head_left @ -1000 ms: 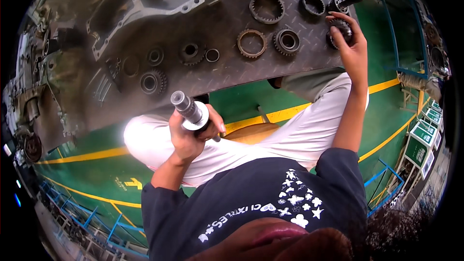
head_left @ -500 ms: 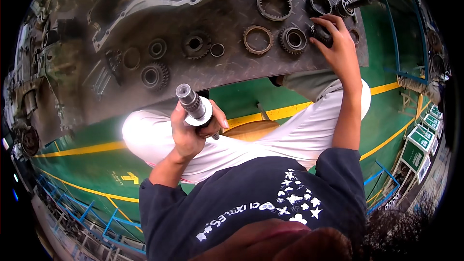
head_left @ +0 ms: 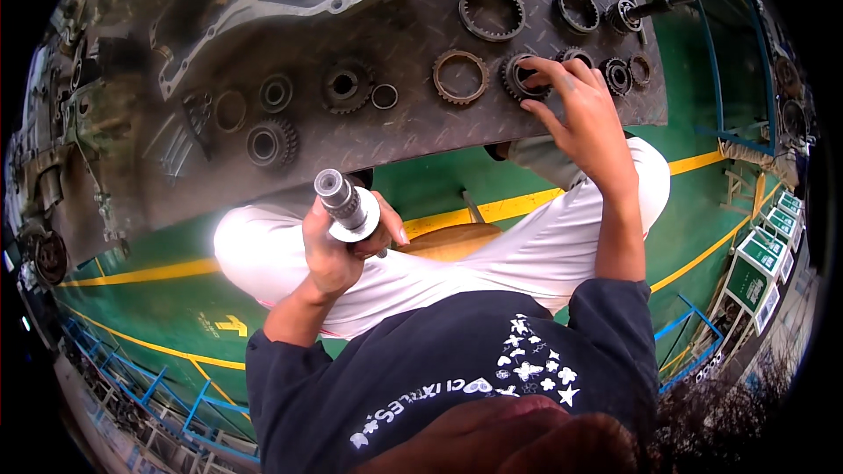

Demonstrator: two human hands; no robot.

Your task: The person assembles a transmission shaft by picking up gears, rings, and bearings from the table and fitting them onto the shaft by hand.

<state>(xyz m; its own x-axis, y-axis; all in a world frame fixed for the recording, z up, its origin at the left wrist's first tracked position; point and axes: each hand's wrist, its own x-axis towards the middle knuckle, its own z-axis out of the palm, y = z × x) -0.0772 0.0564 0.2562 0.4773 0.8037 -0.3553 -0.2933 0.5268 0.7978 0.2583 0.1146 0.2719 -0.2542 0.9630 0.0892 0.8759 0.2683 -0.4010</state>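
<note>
In my left hand (head_left: 332, 250), above my lap, is a splined metal shaft (head_left: 338, 191) with a pale round collar, its end tilted up. The fingers are wrapped round it below the collar. My right hand (head_left: 584, 114) reaches over the bench's front edge with thumb and fingers apart. Its fingertips are over the right side of a dark gear (head_left: 512, 79); whether they touch it I cannot tell. Behind that hand sits another gear (head_left: 577, 56), partly covered. Left of the fingers lies a brassy toothed ring (head_left: 437, 79).
The steel bench (head_left: 395, 136) also carries a large toothed ring (head_left: 463, 10), a smaller ring (head_left: 559, 10), a shaft with a bearing (head_left: 654, 7), several gears on the left such as a wide one (head_left: 334, 96), and a large metal housing (head_left: 351, 0). A wooden stool (head_left: 452, 240) shows between my legs.
My right hand has moved left from the gear farther right to over the dark gear, uncovering parts at the bench's right. The left hand still holds the shaft. The whole view has shifted slightly.
</note>
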